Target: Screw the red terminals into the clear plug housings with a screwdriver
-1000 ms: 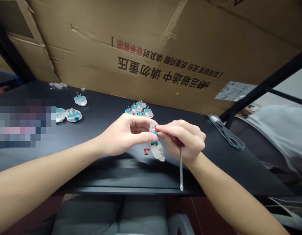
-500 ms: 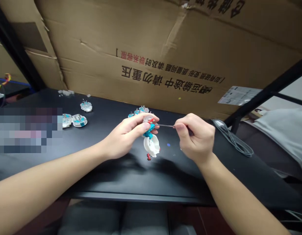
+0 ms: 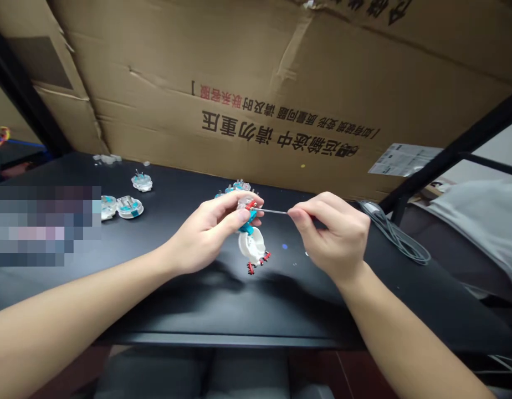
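Observation:
My left hand [image 3: 212, 230] is closed, pinching a small plug assembly with a turquoise plastic part [image 3: 248, 220], a clear piece and red bits. From the right, my right hand [image 3: 333, 230] grips a screwdriver, its handle mostly hidden in the fist. The thin metal screwdriver shaft [image 3: 272, 210] points left, and its tip meets the assembly by the red bits. Just below my left fingers is a white round shell [image 3: 252, 245], open side showing. Small red and black pieces [image 3: 250, 268] lie at its lower edge. Whether the shell joins the held part, I cannot tell.
Clear and turquoise plugs with metal pins [image 3: 130, 206] lie on the black table [image 3: 189, 310] at left; more plugs [image 3: 239, 185] sit behind my left hand. A coiled grey cable [image 3: 395, 235] is at right. Cardboard [image 3: 156, 122] stands along the back.
The screwdriver tip has shifted left, closer to the red bits on the assembly. More red pieces show beside the white shell. The whole view has drifted slightly.

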### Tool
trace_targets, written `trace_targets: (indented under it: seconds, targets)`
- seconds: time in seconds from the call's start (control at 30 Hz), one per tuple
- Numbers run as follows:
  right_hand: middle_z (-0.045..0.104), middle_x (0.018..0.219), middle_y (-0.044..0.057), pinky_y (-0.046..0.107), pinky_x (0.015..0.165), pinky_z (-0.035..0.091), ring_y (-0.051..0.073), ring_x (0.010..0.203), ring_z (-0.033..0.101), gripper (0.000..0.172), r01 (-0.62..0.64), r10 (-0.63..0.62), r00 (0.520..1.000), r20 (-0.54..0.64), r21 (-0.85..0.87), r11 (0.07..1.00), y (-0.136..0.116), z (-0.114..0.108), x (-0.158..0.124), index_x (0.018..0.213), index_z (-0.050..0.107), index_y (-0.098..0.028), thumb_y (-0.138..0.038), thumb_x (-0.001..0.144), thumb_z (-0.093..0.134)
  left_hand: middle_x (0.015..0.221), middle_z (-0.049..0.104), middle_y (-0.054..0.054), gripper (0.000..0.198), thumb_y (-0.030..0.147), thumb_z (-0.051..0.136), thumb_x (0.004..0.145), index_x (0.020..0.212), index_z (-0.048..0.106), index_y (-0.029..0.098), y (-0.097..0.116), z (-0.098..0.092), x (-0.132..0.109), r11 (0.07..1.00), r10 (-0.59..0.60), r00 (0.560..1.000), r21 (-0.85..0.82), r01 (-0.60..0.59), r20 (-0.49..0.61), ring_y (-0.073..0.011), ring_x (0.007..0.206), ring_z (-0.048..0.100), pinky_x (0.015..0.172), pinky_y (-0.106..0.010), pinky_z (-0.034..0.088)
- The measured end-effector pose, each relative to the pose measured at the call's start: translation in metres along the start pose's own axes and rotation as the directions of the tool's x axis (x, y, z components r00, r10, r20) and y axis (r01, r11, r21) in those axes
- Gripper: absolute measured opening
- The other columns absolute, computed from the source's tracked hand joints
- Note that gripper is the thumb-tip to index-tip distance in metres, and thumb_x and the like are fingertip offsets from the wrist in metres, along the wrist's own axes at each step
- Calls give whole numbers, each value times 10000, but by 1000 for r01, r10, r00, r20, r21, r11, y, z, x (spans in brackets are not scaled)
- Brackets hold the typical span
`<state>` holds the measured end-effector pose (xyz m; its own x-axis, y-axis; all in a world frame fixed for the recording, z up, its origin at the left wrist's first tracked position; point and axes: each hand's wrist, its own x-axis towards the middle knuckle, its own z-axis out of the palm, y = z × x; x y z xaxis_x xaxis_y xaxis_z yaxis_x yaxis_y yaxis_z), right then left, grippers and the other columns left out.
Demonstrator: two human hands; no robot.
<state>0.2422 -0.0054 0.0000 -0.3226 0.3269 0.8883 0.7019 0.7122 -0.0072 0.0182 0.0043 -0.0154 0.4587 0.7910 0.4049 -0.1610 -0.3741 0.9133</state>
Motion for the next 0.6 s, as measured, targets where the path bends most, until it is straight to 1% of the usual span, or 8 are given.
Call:
trace_targets:
  seconds: [0.07,0.13,0.2,0.3,0.37,0.43,0.5,0.6]
  targets:
    - [636,672,15,293,584,464,146,625,578,140,14,-15,1000,-5,-24,1000,-1,-2,1,771,646,-213,-170,904,651,1149,716,-77,320,385,587,965,1201,652,178,1,-1,-1,983,53,997,179,-42,-57,-211,1024,695,929,-303,543]
    - [644,760,32,301,600,487,156,672,593,93,22,-22,1000,-10,-28,999,0,-4,3,818,635,-219,-160,875,679,1156,722,-81,339,362,610,950,1228,653,172,4,-4,-1,928,132,985,363,-84,-108,-209,1019,689,940,-298,531]
    - [633,850,49,311,590,503,168,707,594,114,2,-2,1000,12,10,1000,4,-6,4,846,614,-222,-168,834,713,1165,725,-84,364,341,659,917,1239,662,172,6,-9,0,874,206,971,469,-128,-120,-205,1005,687,933,-291,530]
    - [620,852,30,300,550,505,169,712,602,174,-65,60,997,40,157,985,15,-6,2,831,598,-226,-146,786,746,1150,734,-67,353,327,745,847,1175,709,201,8,-17,4,838,267,960,512,-188,-85,-208,1009,684,928,-293,532]
    - [640,803,5,287,530,501,161,691,620,198,-93,88,996,31,273,957,22,-5,-2,843,618,-229,-133,767,774,1132,741,-64,328,320,780,813,1119,736,212,9,-22,6,843,272,960,496,-208,-60,-220,1031,678,941,-309,529]
    - [679,793,-2,285,531,520,160,682,653,219,-122,119,992,30,354,927,25,-3,-6,887,646,-236,-140,761,797,1108,745,-71,313,312,798,794,1084,748,205,10,-26,8,860,278,959,458,-225,-50,-226,1021,680,930,-318,535]
    - [703,800,2,284,548,552,161,675,683,201,-165,155,986,58,399,902,24,-3,-8,925,655,-239,-152,794,780,1084,748,-74,312,302,810,782,1069,751,195,10,-29,9,870,283,958,433,-237,-44,-224,997,683,910,-316,539]
    - [688,814,4,273,556,562,149,664,686,152,-229,185,973,141,438,869,21,-5,-6,970,629,-238,-171,860,709,1040,756,-61,294,292,819,771,1042,753,199,12,-32,11,852,279,960,464,-240,-14,-219,972,686,902,-312,533]
